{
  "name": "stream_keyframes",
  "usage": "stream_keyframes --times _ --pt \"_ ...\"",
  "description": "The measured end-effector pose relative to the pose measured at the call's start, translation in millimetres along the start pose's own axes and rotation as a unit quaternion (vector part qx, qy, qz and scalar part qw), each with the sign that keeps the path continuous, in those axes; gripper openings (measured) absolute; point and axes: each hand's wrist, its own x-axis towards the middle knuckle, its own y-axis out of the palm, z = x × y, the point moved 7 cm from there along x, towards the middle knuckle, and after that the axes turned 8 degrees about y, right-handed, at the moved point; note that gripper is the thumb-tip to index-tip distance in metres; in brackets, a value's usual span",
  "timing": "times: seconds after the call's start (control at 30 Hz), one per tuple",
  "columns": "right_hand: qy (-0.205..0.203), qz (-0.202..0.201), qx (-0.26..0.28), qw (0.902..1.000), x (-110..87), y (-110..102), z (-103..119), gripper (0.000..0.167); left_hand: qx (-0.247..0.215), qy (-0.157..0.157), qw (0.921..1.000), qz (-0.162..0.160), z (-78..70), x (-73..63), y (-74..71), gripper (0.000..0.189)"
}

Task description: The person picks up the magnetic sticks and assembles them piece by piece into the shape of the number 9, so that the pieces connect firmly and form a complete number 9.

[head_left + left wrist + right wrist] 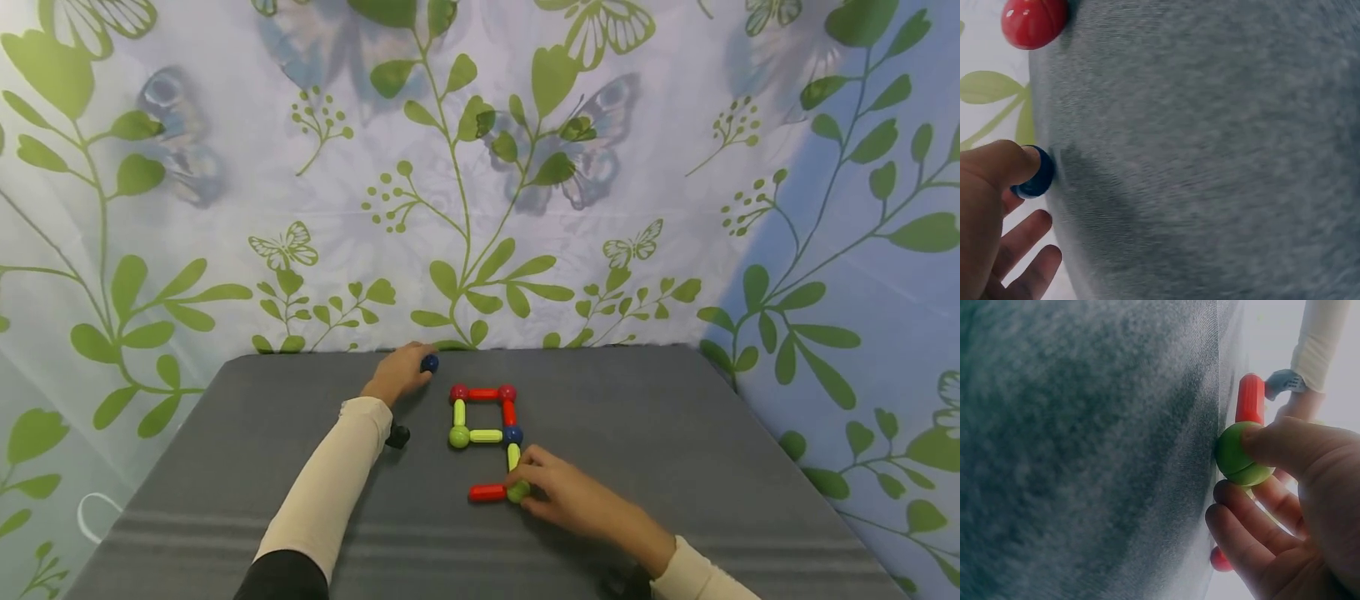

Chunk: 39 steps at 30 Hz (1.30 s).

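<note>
On grey mat: left hand pinches blue ball.

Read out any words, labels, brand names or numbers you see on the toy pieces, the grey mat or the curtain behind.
There is no printed text to read in any view.
The rods and balls are plain; laid out, they form a shape like the digit "9".
The grey mat is unmarked.
The curtain shows only leaves and butterflies.
</note>
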Motion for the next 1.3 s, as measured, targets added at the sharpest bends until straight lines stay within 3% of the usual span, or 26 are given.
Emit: stream_keyframes --times 0.23,0.43,0.6,0.77,0.87,1.03,1.13,1.3 --pt "-0.001 -0.004 -0.008 1.0 -0.1 -0.3 0.8 0.037 -0.036 -0.001 0.9993 -0.01 4.1 -5.4 7.6 0.03" --pt "-0.003 -0.007 -0.016 0.9998 -2.0 0.6 1.2 0.036 -0.081 0.028 0.9961 -0.02 -5.7 -31.0 9.7 0.029" --pt "-0.005 -0.011 -0.017 0.9998 -2.1 0.1 1.7 0.037 -0.097 0.061 0.9931 -0.024 -24.1 -56.5 3.2 0.027" --pt "-0.012 -0.017 -0.016 0.9997 -1.8 -1.2 3.1 0.038 -0.116 0.119 0.986 -0.01 -54.2 -83.7 -0.6 0.025" --pt "-0.007 -0.018 -0.013 0.9997 -1.8 -1.5 3.2 0.039 -0.13 0.161 0.9781 0.02 -75.4 -97.8 5.1 0.026" --pt "0.004 -0.018 -0.011 0.9998 -2.1 -1.2 3.3 0.039 -0.162 0.226 0.9579 0.072 -104.8 -115.1 20.0 0.027" --pt "0.005 -0.018 -0.012 0.9998 -2.3 -1.1 4.1 0.038 -0.173 0.242 0.9507 0.086 -112.7 -121.8 25.9 0.027" --pt "0.009 -0.019 -0.013 0.9997 -2.3 -1.3 4.5 0.037 -0.172 0.245 0.9499 0.091 -115.5 -128.1 30.0 0.029"
